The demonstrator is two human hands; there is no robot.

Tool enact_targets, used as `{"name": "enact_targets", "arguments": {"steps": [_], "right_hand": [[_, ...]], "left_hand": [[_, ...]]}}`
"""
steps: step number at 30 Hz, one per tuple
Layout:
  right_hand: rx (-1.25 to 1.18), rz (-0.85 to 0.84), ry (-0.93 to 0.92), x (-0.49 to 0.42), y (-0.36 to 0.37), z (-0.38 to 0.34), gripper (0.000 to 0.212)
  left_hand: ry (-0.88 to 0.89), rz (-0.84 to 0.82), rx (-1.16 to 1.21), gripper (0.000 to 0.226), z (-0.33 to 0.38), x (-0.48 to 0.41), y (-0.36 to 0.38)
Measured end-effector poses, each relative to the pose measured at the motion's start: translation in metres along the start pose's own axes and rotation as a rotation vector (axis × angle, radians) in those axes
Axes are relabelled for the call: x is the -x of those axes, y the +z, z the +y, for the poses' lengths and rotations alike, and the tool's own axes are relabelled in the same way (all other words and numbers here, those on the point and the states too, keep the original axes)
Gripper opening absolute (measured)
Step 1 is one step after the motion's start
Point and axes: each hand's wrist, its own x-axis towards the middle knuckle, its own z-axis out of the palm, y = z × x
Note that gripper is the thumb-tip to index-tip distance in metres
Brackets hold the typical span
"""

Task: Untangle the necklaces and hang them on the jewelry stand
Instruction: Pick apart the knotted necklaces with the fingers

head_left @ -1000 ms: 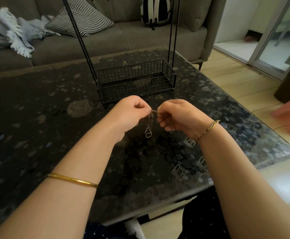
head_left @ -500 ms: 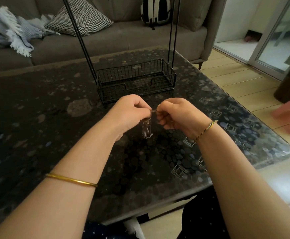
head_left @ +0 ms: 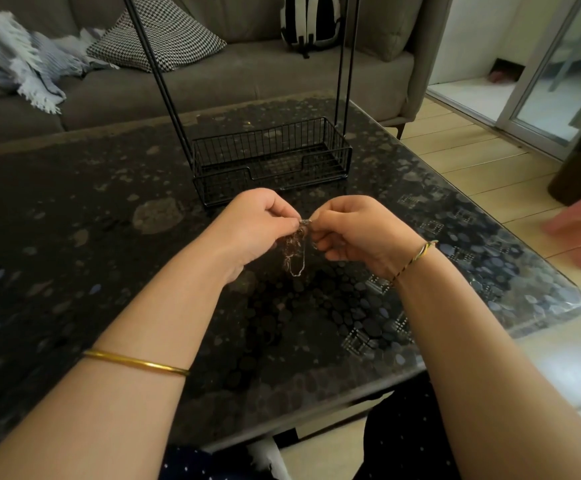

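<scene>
Just in front of the jewelry stand (head_left: 268, 152), we hold the tangled necklaces (head_left: 294, 252) between our left hand (head_left: 258, 226) and right hand (head_left: 360, 232). Both hands' fingers are curled, pinching the clump's top. Its loops dangle below our fingertips.

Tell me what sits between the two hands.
The tangled necklaces, pinched by the left hand and right hand, dangling above the table; head view.

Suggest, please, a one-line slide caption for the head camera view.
The left hand and right hand pinch a tangled clump of necklaces above the dark table, near the wire jewelry stand.
</scene>
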Motion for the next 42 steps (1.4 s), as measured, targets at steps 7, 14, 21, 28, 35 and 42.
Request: {"name": "enact_targets", "arguments": {"steps": [7,14,21,28,35,42], "right_hand": [[-0.023,-0.023,0.027,0.0,0.0,-0.002,0.013],[0.035,0.019,-0.04,0.002,0.0,-0.002,0.012],[-0.177,0.03,0.064,0.003,0.001,-0.006,0.017],[-0.24,0.017,0.215,0.002,0.001,-0.007,0.02],[-0.219,-0.007,0.288,0.0,0.001,-0.006,0.017],[-0.303,-0.078,0.295,0.0,0.003,-0.008,0.018]], "left_hand": [[0.019,-0.004,-0.01,0.013,0.0,0.001,-0.001],[0.014,0.002,-0.014,0.012,0.0,0.0,-0.001],[0.082,0.038,-0.114,0.011,0.001,0.002,0.001],[0.077,0.045,-0.157,0.011,0.001,0.001,0.002],[0.027,0.092,0.107,0.012,0.005,-0.001,0.005],[0.062,0.216,0.123,0.014,0.002,-0.007,0.012]]}}
